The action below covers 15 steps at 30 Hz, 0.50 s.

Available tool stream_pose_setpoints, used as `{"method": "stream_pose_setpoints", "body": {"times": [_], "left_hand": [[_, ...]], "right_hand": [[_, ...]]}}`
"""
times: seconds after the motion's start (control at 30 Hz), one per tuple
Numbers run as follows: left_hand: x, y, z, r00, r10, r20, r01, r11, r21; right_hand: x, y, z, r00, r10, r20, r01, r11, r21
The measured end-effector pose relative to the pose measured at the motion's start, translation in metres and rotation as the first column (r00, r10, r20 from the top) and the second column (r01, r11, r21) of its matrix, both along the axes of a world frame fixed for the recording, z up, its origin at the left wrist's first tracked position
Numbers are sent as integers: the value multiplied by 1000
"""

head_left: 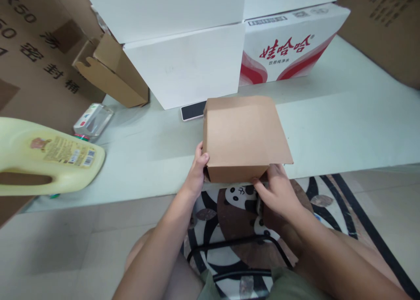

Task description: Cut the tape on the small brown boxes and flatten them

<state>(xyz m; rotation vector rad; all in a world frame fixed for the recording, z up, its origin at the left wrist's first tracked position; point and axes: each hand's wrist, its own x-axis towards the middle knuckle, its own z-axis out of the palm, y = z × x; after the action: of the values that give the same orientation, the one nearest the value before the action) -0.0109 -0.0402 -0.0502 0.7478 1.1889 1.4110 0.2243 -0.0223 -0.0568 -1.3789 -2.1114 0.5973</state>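
Note:
A brown cardboard box is held at the table's near edge, its broad flap on top reaching past the right side. My left hand grips the box's near left corner, thumb against the side. On the near right, my right hand has its thumb on the front panel, with the other fingers partly hidden under the overhanging flap. Just behind the box's left side, a phone lies flat, partly covered by it.
White cartons and a carton with red print stand at the back. To the left are a yellow jug, a clear bottle lying down and an open brown box. A large brown carton is at the right.

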Motion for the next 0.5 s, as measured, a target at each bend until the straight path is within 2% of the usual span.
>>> {"method": "stream_pose_setpoints", "body": {"times": [0.5], "left_hand": [[-2, 0, -4, 1000, -8, 1, 8, 1000, 15]], "right_hand": [[0, 0, -1, 1000, 9, 4, -9, 1000, 9]]}}
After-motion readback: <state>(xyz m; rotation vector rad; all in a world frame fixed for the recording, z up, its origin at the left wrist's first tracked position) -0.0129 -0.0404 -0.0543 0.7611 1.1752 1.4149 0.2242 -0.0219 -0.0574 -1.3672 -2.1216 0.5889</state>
